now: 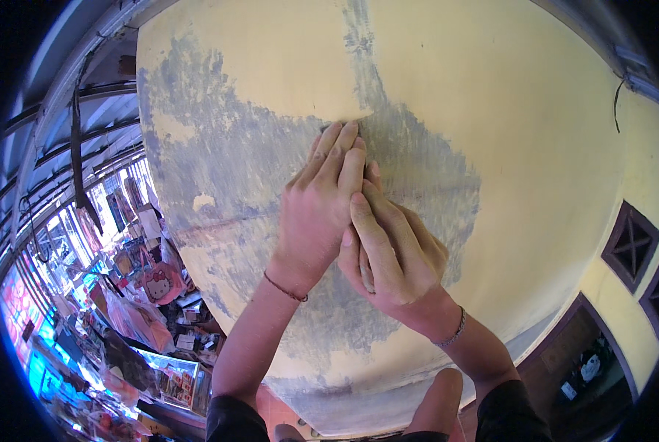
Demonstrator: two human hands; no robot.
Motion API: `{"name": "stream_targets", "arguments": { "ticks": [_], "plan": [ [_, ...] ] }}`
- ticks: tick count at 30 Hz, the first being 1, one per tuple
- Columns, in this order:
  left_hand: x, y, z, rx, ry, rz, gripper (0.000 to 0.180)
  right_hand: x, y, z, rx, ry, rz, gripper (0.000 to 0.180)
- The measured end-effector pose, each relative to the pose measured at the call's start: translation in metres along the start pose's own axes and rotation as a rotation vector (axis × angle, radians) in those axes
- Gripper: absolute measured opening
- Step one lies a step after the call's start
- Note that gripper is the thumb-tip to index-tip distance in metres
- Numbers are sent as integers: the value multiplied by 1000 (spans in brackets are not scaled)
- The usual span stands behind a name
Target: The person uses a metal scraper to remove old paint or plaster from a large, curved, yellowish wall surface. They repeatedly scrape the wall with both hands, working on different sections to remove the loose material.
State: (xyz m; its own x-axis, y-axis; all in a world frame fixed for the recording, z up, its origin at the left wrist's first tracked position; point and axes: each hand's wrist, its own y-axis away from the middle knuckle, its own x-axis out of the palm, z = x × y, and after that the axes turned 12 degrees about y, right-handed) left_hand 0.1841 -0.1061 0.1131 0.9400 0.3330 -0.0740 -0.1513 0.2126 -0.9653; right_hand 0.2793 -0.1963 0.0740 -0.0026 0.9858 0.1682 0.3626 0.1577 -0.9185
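Observation:
My left hand (318, 195) lies against the yellow wall (536, 140), its fingers straight and pressed together, pointing up. Beneath the fingertips a thin dark edge of a flat piece (360, 130) shows; the fingers cover most of it. My right hand (403, 250) is just below and to the right, touching the side of my left hand. Its fingers are curled in, pale with dust, and anything inside them is hidden. Around both hands spreads a rough grey patch (234, 158), with a grey strip running up from it.
At the left, bags, boxes and a glass display case (175, 379) crowd beside the wall. Dark roof bars (79, 92) cross above them. A doorway (587, 368) opens at the lower right, under dark diamond-shaped vents (630, 247). My knee (440, 401) is close to the wall's bottom.

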Motion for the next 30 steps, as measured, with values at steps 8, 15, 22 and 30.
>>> {"name": "stream_targets", "arguments": {
  "ticks": [8, 15, 22, 30],
  "plan": [
    [2, 9, 6, 33, -18, -54, 39, -3, 6, -13, 8, 12, 119, 33],
    [-2, 12, 6, 1, 14, -38, 41, -15, 3, -4, 77, -79, 181, 33],
    [-18, 4, 30, 0, -149, 54, 49, -22, -7, -15, 126, -166, 247, 32],
    [-30, -3, 45, -106, -310, 132, 64, -30, -23, -44, 122, -58, 300, 37]
  ]
}}
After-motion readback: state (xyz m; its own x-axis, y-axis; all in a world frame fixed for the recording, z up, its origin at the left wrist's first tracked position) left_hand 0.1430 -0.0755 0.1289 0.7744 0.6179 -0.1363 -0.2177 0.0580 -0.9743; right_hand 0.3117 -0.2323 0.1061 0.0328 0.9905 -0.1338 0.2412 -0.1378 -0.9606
